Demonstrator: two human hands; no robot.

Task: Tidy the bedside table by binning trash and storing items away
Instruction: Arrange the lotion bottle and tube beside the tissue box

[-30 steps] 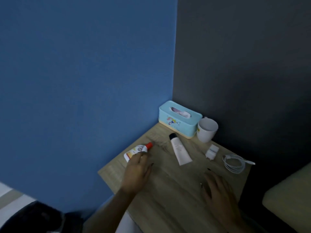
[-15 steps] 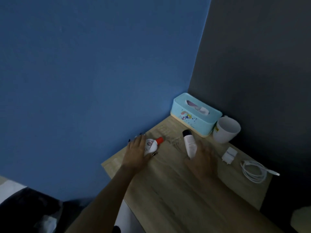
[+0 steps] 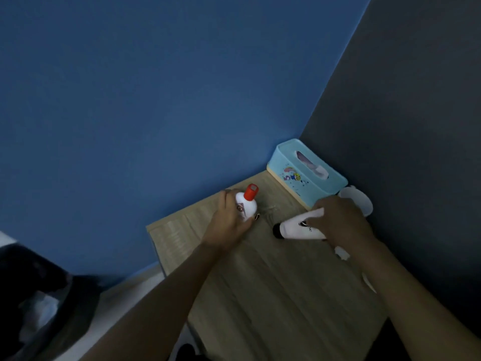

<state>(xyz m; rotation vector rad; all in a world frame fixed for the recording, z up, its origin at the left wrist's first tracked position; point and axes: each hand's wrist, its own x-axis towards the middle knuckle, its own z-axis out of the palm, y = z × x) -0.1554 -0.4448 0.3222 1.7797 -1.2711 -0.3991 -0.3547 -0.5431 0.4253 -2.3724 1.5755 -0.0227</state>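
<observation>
My left hand (image 3: 229, 225) grips a small white bottle with a red cap (image 3: 246, 204), lifted with the cap pointing up over the far left of the wooden bedside table (image 3: 273, 295). My right hand (image 3: 343, 220) is closed around a white tube with a black cap (image 3: 294, 227), held level just above the table, cap pointing left. A white charger plug (image 3: 342, 252) and a bit of white cable (image 3: 368, 281) show partly from under my right forearm.
A light blue tissue box (image 3: 304, 173) stands in the far corner against the blue and dark grey walls. A white mug (image 3: 360, 204) sits to its right, partly hidden by my right hand. A dark bin with a bag (image 3: 44, 308) is on the floor at lower left.
My left hand has picked the red-capped bottle up off the table. My right hand moved forward, closed on the white tube and turned it so the cap points left.
</observation>
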